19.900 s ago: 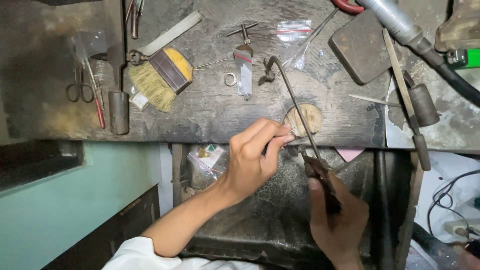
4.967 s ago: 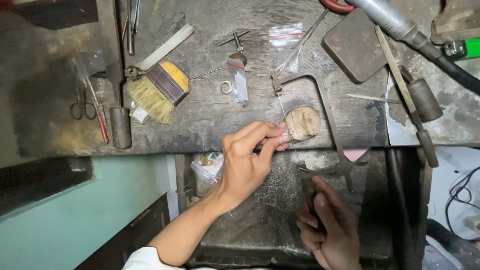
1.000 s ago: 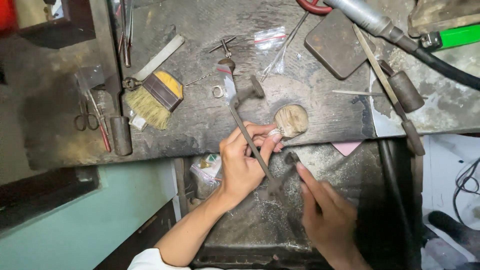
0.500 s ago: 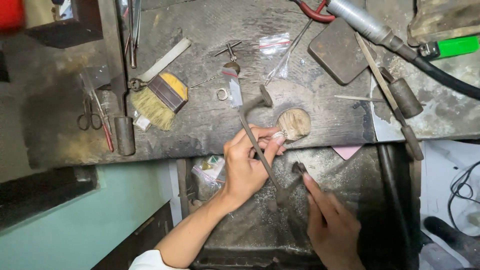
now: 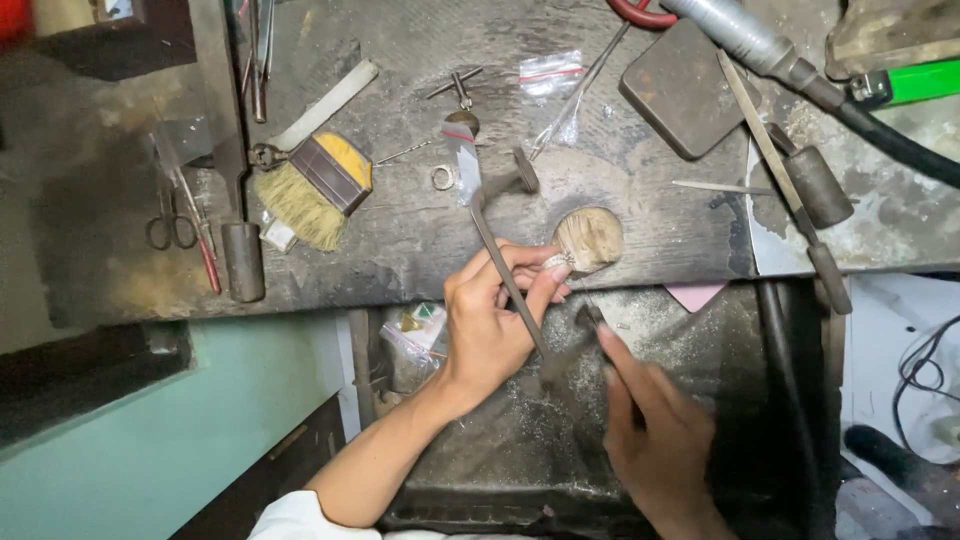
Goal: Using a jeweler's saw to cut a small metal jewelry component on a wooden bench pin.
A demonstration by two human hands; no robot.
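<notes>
Left hand [image 5: 492,325] — fingertips pinched on a small metal ring [image 5: 556,262], pressed against the worn wooden peg [image 5: 590,240]. Right hand [image 5: 655,440] closed around the handle of a thin dark saw frame [image 5: 505,275] — its rod slanting past the left fingers.

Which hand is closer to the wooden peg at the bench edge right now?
Left. The left hand has its fingertips right at the wooden peg, pinching a small ring against it. The right hand is lower, below the bench edge, clear of the peg.

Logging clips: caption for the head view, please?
Left hand pins a small ring on a wooden peg; right hand holds a saw frame.
</notes>
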